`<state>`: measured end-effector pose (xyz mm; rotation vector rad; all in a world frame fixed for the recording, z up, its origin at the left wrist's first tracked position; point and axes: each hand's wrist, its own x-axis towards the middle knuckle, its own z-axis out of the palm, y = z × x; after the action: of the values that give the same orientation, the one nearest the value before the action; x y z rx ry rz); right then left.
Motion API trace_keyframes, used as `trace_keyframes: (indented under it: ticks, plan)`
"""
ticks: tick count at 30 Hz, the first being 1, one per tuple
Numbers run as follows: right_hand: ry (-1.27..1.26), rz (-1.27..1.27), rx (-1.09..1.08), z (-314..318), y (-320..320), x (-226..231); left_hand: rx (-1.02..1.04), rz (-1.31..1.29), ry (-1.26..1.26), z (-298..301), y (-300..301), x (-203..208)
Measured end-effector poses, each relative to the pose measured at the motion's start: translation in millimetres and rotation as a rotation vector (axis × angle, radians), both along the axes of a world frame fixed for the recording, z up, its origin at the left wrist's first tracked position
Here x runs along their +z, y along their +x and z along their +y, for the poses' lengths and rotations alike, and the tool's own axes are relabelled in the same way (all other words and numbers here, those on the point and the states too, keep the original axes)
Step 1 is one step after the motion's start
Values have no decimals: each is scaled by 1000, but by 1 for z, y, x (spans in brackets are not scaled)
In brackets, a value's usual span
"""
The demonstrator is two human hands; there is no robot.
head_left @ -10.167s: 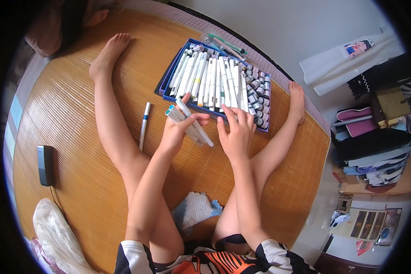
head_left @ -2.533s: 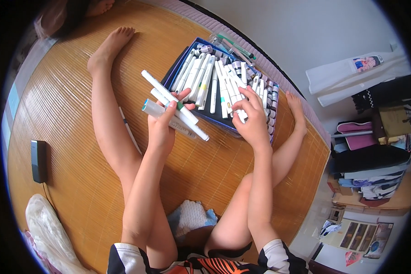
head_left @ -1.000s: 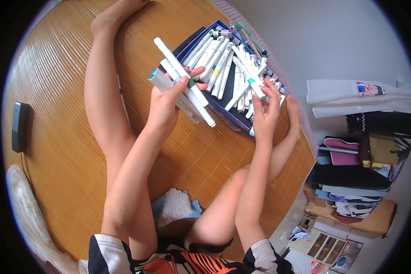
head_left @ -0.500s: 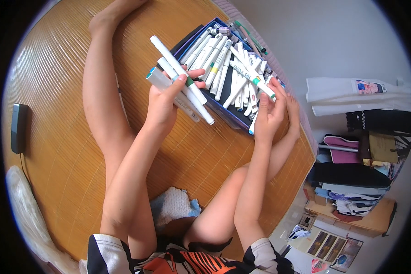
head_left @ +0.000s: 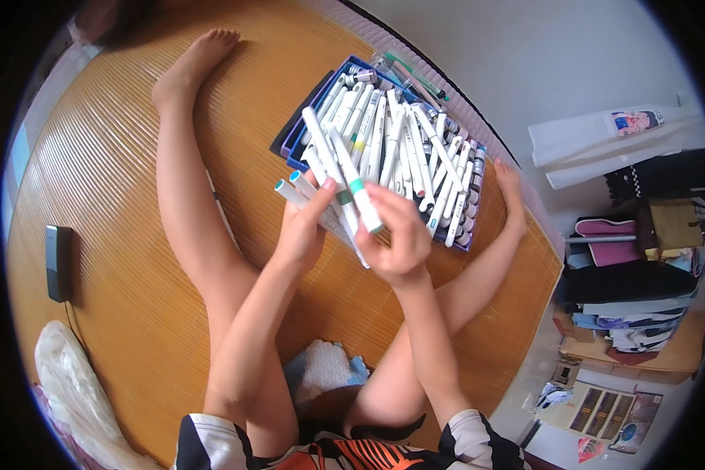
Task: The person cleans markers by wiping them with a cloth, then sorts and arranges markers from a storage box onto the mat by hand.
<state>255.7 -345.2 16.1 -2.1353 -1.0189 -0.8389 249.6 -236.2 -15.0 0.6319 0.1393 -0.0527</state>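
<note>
My left hand (head_left: 299, 236) is closed around several white markers (head_left: 312, 124), two of them with blue ends pointing left. My right hand (head_left: 402, 239) has come up beside it and grips one white marker (head_left: 357, 186) with a green band by its lower end. That marker lies close against the ones in my left hand; I cannot tell whether they touch. Just beyond both hands stands a blue box (head_left: 351, 61) packed with white markers (head_left: 395, 141), most lying lengthwise and a few crossed on top. My fingers partly hide its near edge.
Behind the box lies a clear case (head_left: 415, 77) with green and pinkish pens. My legs stretch out on either side over the woven mat (head_left: 125, 258). A black device (head_left: 58, 263) with a cord and a plastic bag (head_left: 74, 384) are at left. Clothes (head_left: 642, 274) hang at right.
My right hand has moved left, away from the box, with the green-banded marker and now meets the left hand. The view has shifted, so the box sits slightly lower.
</note>
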Motion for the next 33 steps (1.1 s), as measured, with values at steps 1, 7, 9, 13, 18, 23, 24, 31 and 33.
trace_keyframes:
  ticks: [1, 7, 9, 13, 18, 23, 24, 31, 33]
  plan:
    - [-31, -11, -12, 1, -1, -2, -26, -8, -63, 1, -1, -3]
    - [-96, -24, 53, -5, -2, 0, 1, 40, -12, 0, -4, 4]
    - [-137, -5, 82, -4, -5, 2, 34, 53, -40, 1, -2, 4]
    - [-209, 88, 132, 4, -6, -3, 133, 158, -145, 17, -1, 3]
    - [-230, 107, -1, 0, -5, -7, 264, 236, -244, 26, 5, -1]
    - [-312, 210, -140, 7, 3, -7, 267, 281, -232, 33, 6, -1]
    - [-314, 206, -141, 7, 5, -8, 254, 280, -226, 32, 6, -1]
    - [-351, 257, -283, 8, 21, -2, 221, 296, -194, 32, 8, -2]
    - [-370, 250, -291, 9, 27, -2, 225, 299, -199, 32, 9, -4]
